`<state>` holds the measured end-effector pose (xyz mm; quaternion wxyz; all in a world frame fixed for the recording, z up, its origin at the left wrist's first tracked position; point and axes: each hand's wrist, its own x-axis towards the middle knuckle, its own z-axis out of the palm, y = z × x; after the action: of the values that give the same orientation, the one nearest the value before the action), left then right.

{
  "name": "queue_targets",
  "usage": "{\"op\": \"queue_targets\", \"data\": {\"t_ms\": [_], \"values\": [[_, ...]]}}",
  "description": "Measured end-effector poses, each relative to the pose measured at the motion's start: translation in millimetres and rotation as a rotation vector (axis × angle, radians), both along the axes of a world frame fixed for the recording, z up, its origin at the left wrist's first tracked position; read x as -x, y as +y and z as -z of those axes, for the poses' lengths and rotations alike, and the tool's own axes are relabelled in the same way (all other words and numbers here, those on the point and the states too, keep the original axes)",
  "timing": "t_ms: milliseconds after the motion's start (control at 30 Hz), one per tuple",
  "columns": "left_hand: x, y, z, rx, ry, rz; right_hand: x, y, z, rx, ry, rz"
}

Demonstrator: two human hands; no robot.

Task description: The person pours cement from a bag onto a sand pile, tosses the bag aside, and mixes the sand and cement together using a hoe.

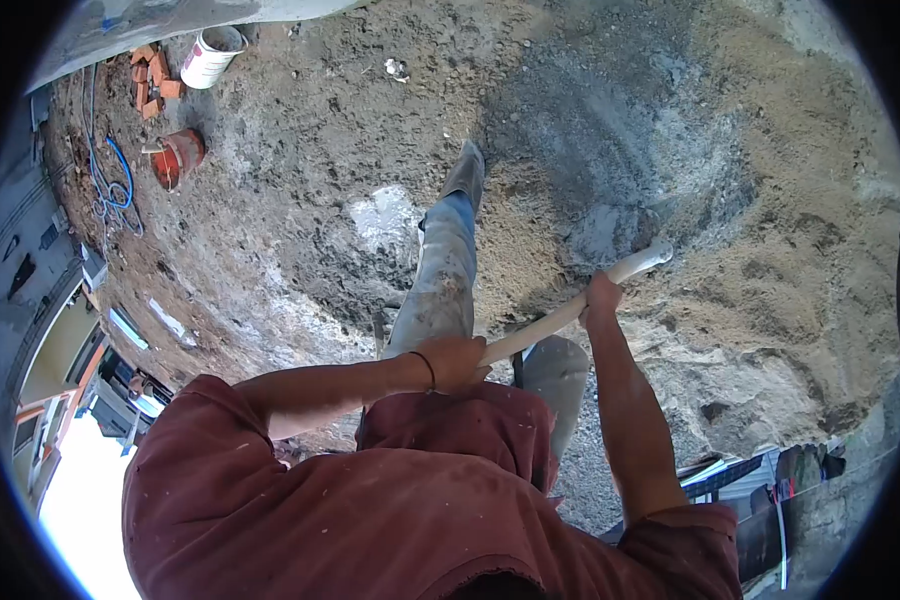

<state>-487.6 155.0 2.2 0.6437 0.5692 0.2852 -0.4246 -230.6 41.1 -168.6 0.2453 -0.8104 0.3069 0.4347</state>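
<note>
My left hand (454,363), with a dark band at its wrist, is closed round the lower part of a long pale wooden tool handle (540,328), close to my body. Farther along the same handle, my right hand (601,297) is wrapped round it too. The handle slants up to the right, and its whitish far end (660,256) reaches the edge of a grey, powdery patch of mix (660,150) on the ground. What head the tool has, I cannot make out. My leg in dusty jeans (440,270) stands forward on the dirt, left of the handle.
A white bucket (208,62) stands at the upper left beside a small heap of orange bricks (155,80). Below them is a red bucket (178,158). A blue hose (118,180) lies coiled at the left. Uneven earth (790,330) rises at the right.
</note>
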Motion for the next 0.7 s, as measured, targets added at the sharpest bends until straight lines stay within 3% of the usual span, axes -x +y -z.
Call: {"op": "queue_targets", "data": {"t_ms": [133, 267, 333, 433, 567, 700], "values": [[14.7, -25.2, 15.7, -0.122, -0.017, -0.002, 10.9, -9.5, 15.8, 0.045, -0.078, 0.086], [27.6, -50.0, 26.8, -0.194, 0.021, 0.024, 26.4, -35.3, 36.0, -0.004, -0.151, -0.023], [47.6, -73.9, 40.6, -0.281, -0.081, 0.075, 36.0, -39.0, 46.8, 0.030, -0.145, -0.008], [63.2, -100.2, 52.9, -0.364, 0.011, -0.023, 53.1, -46.5, 11.3, -0.127, -0.207, 0.184], [91.3, -168.0, 38.9, -0.589, -0.045, 0.038, 99.7, -94.5, 31.5, -0.213, -0.442, 0.149], [115.3, -200.1, -24.5, -0.732, -0.052, 0.083, 118.5, -130.0, -28.7, -0.315, -0.453, 0.141]]}}
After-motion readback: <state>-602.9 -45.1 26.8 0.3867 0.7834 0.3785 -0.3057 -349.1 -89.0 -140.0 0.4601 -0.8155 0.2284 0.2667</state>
